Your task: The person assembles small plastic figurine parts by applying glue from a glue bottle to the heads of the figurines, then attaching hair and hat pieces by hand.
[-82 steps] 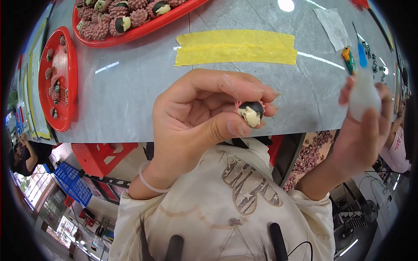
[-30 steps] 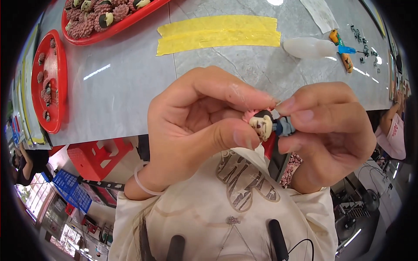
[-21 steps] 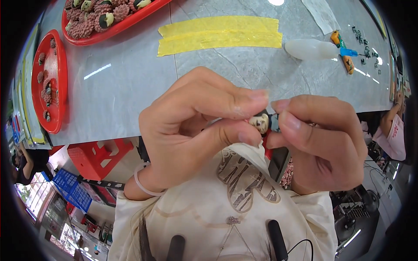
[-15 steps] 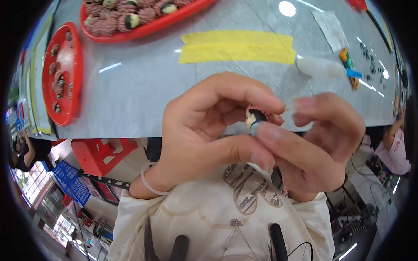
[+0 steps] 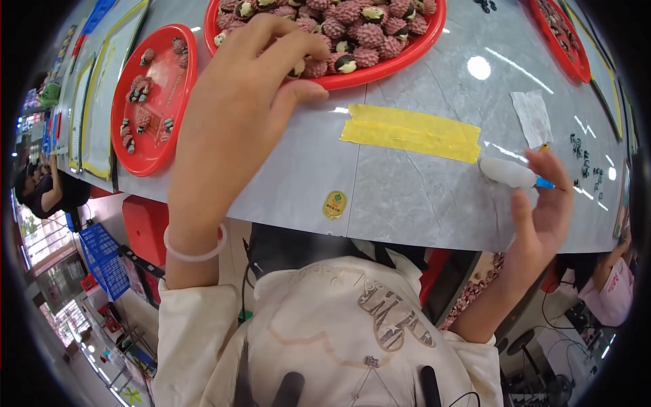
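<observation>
My left hand [image 5: 247, 102] reaches over the near left rim of a large red tray [image 5: 339, 83]. Its fingers are spread over the heap and the thumb stands apart. Small pinkish-brown textured pieces [image 5: 369, 35], some with cream and black parts, fill the tray. One such piece [image 5: 297, 69] shows under my left fingers; whether they touch it is unclear. On the right, my right hand [image 5: 542, 210] is open, thumb and fingers apart, beside a white squeeze bottle [image 5: 505, 172] with a blue needle tip. The bottle lies on the table, its tip close to the fingers.
A smaller red tray [image 5: 152, 152] at the left holds several pieces. Yellow tape [image 5: 410, 133] crosses the grey table. A white paper [image 5: 531, 117], small dark bits [image 5: 586, 163] and another red tray [image 5: 566, 51] lie to the right. A gold sticker [image 5: 335, 204] is near the front edge.
My hands have parted. The left moved up and left to the large tray, the right toward the bottle. The small piece held between them no longer shows there. The view has shifted.
</observation>
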Demonstrator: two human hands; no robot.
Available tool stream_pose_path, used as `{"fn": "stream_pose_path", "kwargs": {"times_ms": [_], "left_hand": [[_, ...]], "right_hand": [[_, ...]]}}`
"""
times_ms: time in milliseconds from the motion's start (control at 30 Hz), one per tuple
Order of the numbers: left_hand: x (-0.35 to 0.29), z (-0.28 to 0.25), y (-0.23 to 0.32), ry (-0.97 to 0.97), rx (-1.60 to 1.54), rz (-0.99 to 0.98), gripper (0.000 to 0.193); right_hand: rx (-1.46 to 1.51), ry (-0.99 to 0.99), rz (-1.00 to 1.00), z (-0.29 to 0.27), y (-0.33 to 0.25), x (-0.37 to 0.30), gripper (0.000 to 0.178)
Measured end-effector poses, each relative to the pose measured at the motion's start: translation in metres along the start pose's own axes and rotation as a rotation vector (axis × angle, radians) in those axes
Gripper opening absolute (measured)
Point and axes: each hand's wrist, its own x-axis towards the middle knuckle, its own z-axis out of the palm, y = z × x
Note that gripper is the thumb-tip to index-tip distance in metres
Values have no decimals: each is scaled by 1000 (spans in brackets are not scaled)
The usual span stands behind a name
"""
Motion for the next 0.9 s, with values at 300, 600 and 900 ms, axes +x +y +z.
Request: {"fn": "stream_pose_path", "kwargs": {"times_ms": [300,600,900], "left_hand": [[-17,-3,-10,198,-429,-71,19],[-49,44,62,-24,-1711,-469,28],[-54,59,79,-57,-1764,-526,37]], "right_hand": [[234,68,145,5,5,-5,33],[436,-135,106,-21,-9,-1,47],[295,-307,123,-17,-24,1,48]]}}
